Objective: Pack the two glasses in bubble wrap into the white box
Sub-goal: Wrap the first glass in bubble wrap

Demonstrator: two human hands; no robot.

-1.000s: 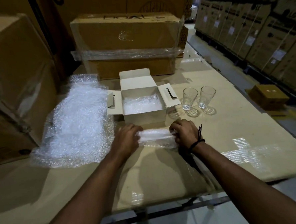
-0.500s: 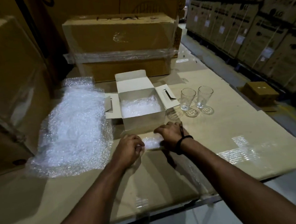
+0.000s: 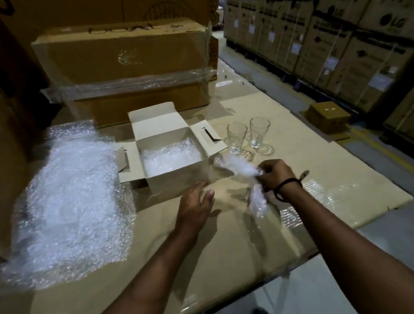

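Nearest, left hand (image 3: 196, 207) spread, palm down, just above the cardboard-covered worktop (image 3: 231, 247). Right hand (image 3: 276, 174) pinching a blurred strip of bubble wrap (image 3: 240, 168), lifted beside the white box (image 3: 178, 180). Box open, lined with wrap. Beyond, two glasses (image 3: 247, 136) upright, unwrapped, just right of the box.

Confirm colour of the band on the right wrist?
Black: a thin band around the wrist behind the right hand, clearest in the head view.
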